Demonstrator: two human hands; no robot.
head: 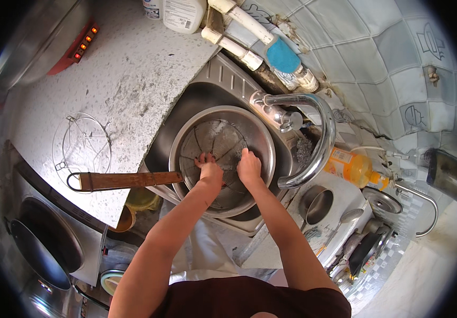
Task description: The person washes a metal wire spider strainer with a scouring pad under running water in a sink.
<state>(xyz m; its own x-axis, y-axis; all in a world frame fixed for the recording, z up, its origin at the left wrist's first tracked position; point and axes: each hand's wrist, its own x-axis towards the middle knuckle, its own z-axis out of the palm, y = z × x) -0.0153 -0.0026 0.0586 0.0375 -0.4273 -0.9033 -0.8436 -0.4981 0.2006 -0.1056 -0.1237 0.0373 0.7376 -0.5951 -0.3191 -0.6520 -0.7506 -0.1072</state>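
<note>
A round wire-mesh strainer [196, 139] lies inside a stainless steel basin [266, 135], which sits in the metal sink [173, 107]. Its wooden handle [129, 181] reaches left over the basin's rim and ends in a wire loop. My left hand [211, 171] touches the mesh with bent fingers; its palm side is hidden, so a grip there cannot be made out. At the strainer's right edge, my right hand [249, 167] is closed around the rim, thumb uppermost. Greyish matter shows beside the right fingers, too small to identify.
A chrome faucet [326, 131] arches over the sink's right side. Steel wool [304, 151] and an orange soap bottle [349, 167] are near it. A wire rack [83, 147] lies on the left counter. A metal cup [319, 204] and slotted spoon [351, 215] lie right.
</note>
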